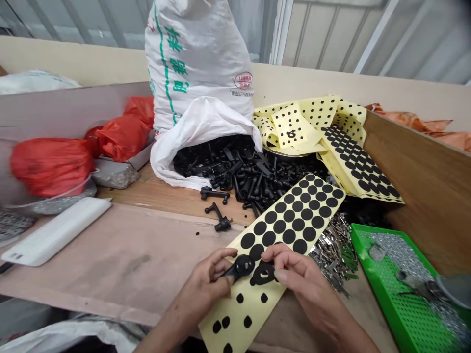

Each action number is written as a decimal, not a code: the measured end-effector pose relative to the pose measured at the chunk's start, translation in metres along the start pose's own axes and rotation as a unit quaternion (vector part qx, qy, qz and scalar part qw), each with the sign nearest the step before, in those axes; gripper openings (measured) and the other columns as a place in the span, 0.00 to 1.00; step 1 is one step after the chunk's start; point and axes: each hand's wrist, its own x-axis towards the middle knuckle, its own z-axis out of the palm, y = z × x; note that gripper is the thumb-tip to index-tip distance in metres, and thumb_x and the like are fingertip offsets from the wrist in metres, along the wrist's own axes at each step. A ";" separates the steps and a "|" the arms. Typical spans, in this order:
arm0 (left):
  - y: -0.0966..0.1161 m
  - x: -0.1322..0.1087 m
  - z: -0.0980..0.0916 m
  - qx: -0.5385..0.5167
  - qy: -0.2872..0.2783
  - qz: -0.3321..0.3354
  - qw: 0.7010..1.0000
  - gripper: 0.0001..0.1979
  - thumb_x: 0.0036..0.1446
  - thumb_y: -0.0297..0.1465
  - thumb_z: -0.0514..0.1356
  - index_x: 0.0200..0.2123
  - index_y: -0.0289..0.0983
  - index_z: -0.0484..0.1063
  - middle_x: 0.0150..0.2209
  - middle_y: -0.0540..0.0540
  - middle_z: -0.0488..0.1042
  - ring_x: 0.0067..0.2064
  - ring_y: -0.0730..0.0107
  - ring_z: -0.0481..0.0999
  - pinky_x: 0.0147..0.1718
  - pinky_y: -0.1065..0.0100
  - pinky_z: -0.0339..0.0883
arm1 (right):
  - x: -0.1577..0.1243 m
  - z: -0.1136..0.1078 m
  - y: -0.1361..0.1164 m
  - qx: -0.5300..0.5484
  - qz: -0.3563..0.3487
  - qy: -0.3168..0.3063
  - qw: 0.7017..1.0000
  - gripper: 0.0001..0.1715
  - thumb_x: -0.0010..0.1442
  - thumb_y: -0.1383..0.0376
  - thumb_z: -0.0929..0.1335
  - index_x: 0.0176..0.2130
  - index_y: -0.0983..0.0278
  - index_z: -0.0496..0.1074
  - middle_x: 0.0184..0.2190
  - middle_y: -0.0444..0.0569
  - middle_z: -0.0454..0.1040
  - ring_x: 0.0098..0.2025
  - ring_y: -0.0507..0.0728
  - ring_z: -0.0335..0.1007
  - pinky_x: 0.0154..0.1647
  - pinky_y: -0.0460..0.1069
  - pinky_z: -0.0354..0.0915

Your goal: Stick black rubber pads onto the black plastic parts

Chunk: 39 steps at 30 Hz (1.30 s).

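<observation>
My left hand is closed round a black plastic crank handle, its round end pointing right. In a pinch, my right hand holds a black round sticker with a cut-out, just right of the crank handle. Both hands are over a yellow backing sheet. Rows of black round stickers cover its upper part, while its lower part shows only small black drop-shaped pieces. Two loose crank handles lie on the table beyond the sheet.
A white woven sack spills a heap of black crank handles. More sticker sheets lie back right. Small metal parts sit beside a green tray. Red bags and a white plastic piece are left.
</observation>
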 end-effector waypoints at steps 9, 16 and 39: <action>-0.005 0.007 0.025 0.022 -0.114 -0.024 0.993 0.18 0.45 0.29 0.57 0.43 0.37 0.67 0.25 0.54 0.67 0.24 0.75 0.64 0.23 0.72 0.64 | -0.005 -0.003 0.011 0.016 0.028 0.017 0.999 0.12 0.49 0.59 0.72 0.24 0.64 0.68 0.41 0.50 0.69 0.44 0.59 0.62 0.43 0.50 0.56; 0.007 0.003 0.031 -0.025 -0.095 -0.046 0.994 0.21 0.43 0.32 0.58 0.44 0.34 0.67 0.31 0.48 0.72 0.24 0.76 0.66 0.25 0.71 0.64 | -0.006 -0.003 0.012 0.011 0.030 0.018 0.999 0.11 0.49 0.60 0.72 0.23 0.63 0.68 0.41 0.50 0.69 0.44 0.59 0.62 0.44 0.50 0.56; 0.009 -0.004 0.024 0.061 -0.067 -0.048 0.995 0.23 0.51 0.39 0.50 0.47 0.34 0.69 0.19 0.50 0.72 0.25 0.66 0.71 0.25 0.70 0.59 | -0.001 -0.004 0.021 -0.020 0.039 0.018 0.999 0.12 0.48 0.59 0.72 0.22 0.64 0.69 0.38 0.49 0.69 0.40 0.57 0.63 0.39 0.48 0.58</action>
